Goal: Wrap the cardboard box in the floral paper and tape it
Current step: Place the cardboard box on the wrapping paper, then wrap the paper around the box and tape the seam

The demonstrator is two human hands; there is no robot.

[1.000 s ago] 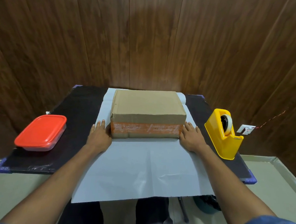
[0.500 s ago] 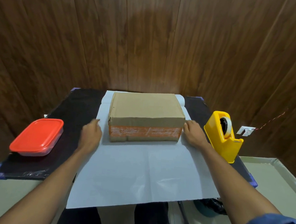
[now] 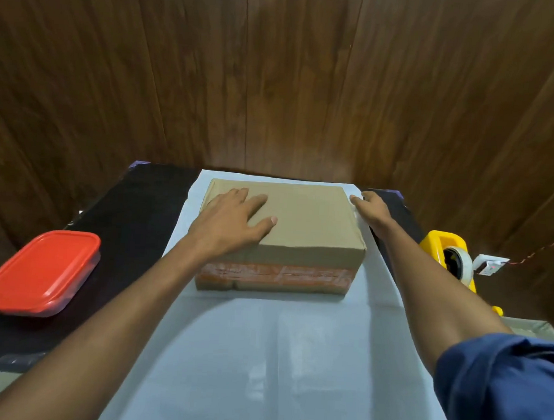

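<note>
Black table under white paper, left hand flat on the cardboard box, right hand reaching its far corner, grip unclear.

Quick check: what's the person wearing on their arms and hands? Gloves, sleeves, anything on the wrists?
No gloves: left hand and right hand are bare, with no watch, ring or band showing. The left forearm is bare as far as the frame shows. The right arm has a dark blue fabric sleeve pushed up near the elbow.

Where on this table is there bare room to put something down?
Black mat between the red tub and the paper; the paper in front of the box. Crowded on the right by the tape dispenser.
</note>
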